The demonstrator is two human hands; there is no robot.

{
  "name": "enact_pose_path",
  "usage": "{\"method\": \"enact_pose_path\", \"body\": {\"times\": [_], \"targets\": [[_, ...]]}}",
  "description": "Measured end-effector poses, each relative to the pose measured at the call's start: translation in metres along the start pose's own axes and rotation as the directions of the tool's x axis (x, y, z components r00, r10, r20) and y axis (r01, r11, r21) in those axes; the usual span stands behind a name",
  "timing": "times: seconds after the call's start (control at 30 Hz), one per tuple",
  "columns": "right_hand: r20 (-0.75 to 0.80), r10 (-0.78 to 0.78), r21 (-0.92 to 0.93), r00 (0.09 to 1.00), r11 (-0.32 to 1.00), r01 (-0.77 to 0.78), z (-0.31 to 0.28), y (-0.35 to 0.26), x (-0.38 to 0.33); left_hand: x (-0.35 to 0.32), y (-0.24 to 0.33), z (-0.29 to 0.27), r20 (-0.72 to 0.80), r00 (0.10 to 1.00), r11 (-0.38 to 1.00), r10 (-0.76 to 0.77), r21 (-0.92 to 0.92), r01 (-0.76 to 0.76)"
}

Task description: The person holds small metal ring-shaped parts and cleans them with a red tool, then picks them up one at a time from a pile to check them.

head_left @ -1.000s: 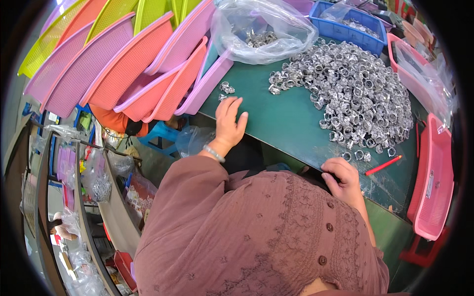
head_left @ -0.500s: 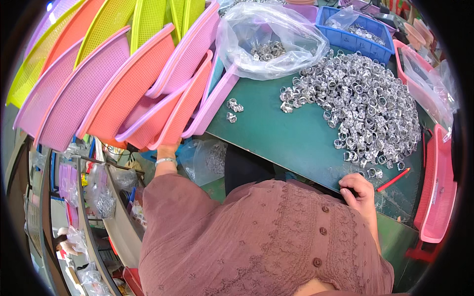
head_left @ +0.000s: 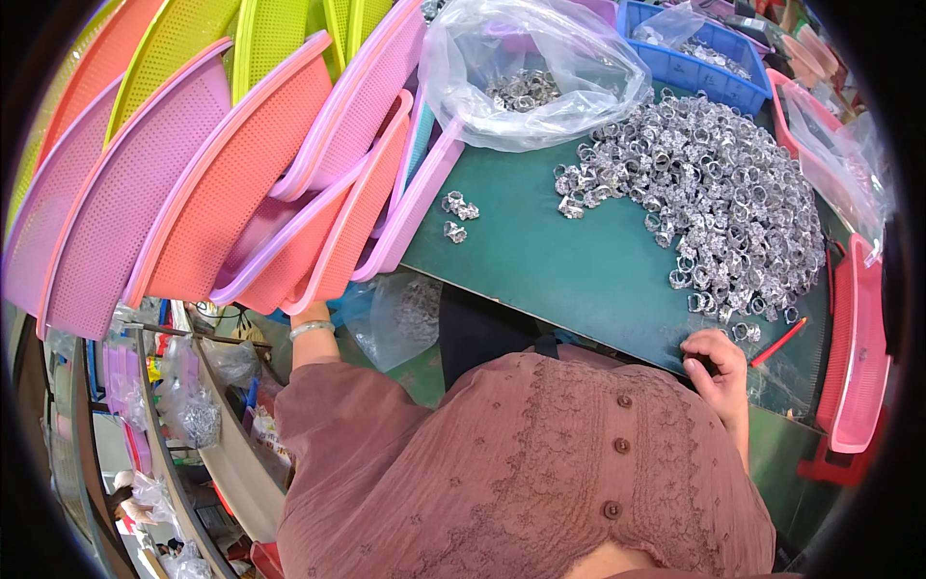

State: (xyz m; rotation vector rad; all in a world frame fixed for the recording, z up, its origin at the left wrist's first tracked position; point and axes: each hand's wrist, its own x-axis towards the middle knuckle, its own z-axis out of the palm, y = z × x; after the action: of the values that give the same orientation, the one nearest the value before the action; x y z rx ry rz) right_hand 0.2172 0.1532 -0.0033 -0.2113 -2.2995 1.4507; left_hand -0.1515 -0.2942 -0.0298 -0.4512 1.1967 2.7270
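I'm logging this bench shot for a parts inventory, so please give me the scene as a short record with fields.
Surface: green table
Main heap: pile of small silver metal rings on the table's right half
Stray pieces: a few loose rings near the trays
Bag: clear plastic bag holding more rings
Trays: stack of pink, purple and yellow mesh trays leaning at left
Left hand: hidden under the trays; only the wrist with a bracelet shows
Right hand: resting at the table's near edge, grip unclear
Marker: red pencil beside it
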Motion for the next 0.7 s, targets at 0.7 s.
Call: {"method": "enact_pose_path", "body": {"times": [0.7], "targets": [[0.001,0.013,0.013,1.0,1.0,-0.013,-0.002,0.004,-0.001,-0.008,0.002,-0.017,-0.009,1.0,0.999,-0.006,-0.033,0.005]]}}
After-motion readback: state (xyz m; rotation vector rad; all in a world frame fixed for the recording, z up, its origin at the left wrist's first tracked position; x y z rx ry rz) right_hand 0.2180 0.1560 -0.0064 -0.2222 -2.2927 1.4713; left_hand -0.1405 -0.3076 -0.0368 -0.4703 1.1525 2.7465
